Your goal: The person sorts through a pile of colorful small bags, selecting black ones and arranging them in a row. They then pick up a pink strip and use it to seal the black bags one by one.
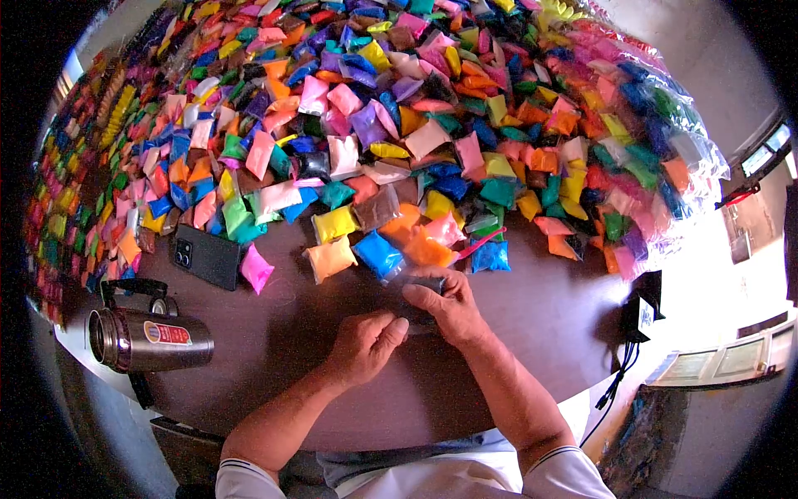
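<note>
the dark packet (422, 316) is between the two hands, over the middle of the tabletop (332, 424), between its near edge and the heap (357, 116). the packet's long axis seems to run from the near edge toward the far one, but fingers cover so much of it that i cannot be sure, nor tell which end is which. the right hand (449, 303) has its grip closed on the packet, thumb on top. the left hand (370, 345) has a narrow grip, thumb pressed against curled fingers; whether it pinches the packet too, i cannot tell.

just beyond the hands, a blue packet (380, 254) lies slanted, one end toward the right hand. an orange packet (331, 259) is to its left. a pink stick (480, 243) slants across the heap's near side, pointing toward the far right corner. farther left, a pink packet (257, 269) sits just beside the phone (206, 258), whose long axis slopes from the left edge inward.

at the left edge is a steel flask (170, 343), its mouth turned outward; what it holds cannot be made out. along the right edge, a clear bag (698, 166) holds many coloured packets, glare blurring some. nearer, a black box (645, 312) has cables (619, 374) by it. the heap hides the tabletop's far edge, and its top is cut off.
</note>
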